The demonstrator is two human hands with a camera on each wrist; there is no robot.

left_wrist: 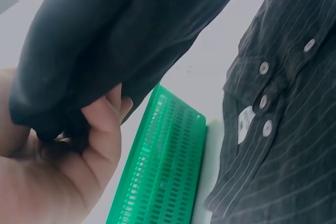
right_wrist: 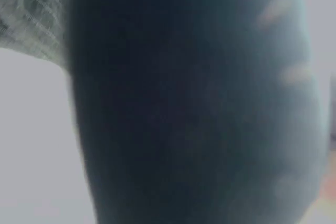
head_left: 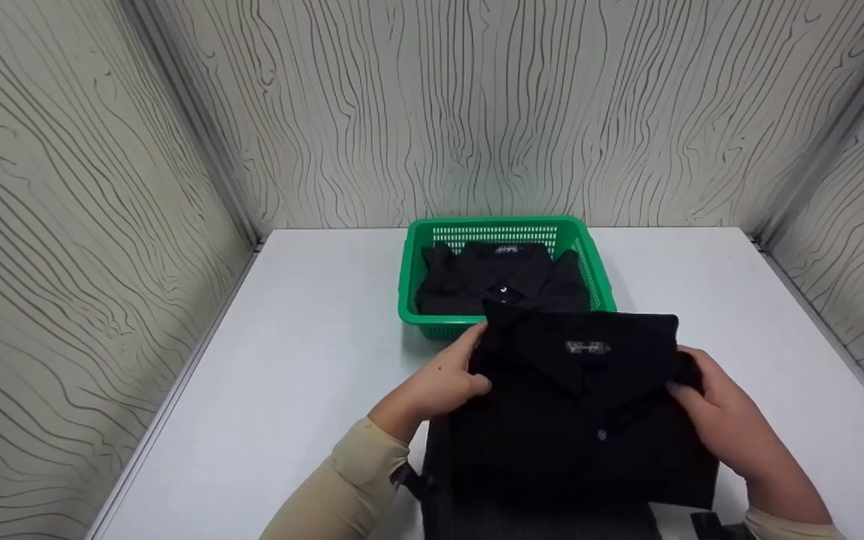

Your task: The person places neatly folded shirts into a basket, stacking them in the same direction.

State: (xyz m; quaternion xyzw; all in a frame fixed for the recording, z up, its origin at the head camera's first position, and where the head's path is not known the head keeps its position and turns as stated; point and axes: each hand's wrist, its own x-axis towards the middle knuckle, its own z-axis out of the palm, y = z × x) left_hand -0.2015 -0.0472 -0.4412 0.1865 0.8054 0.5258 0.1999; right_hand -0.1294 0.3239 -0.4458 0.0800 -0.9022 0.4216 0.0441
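Note:
A folded black collared shirt (head_left: 582,435) is held up between both hands, its collar with a pale label toward the basket. My left hand (head_left: 443,381) grips its left edge near the collar, thumb on the front; in the left wrist view the fingers curl under the dark cloth. On the opposite edge my right hand (head_left: 724,412) pinches the shirt with the thumb in front. Dark cloth (right_wrist: 189,103) fills most of the right wrist view, blurred. Below the held shirt lies a dark pinstriped shirt (left_wrist: 294,135) with white buttons.
Just beyond the held shirt stands a green plastic basket (head_left: 405,289) with slotted walls. Another folded dark shirt (head_left: 503,274) lies inside it, collar at the far side. The white table (head_left: 304,315) is bordered by wood-grain patterned panels (head_left: 372,112) at the back and sides.

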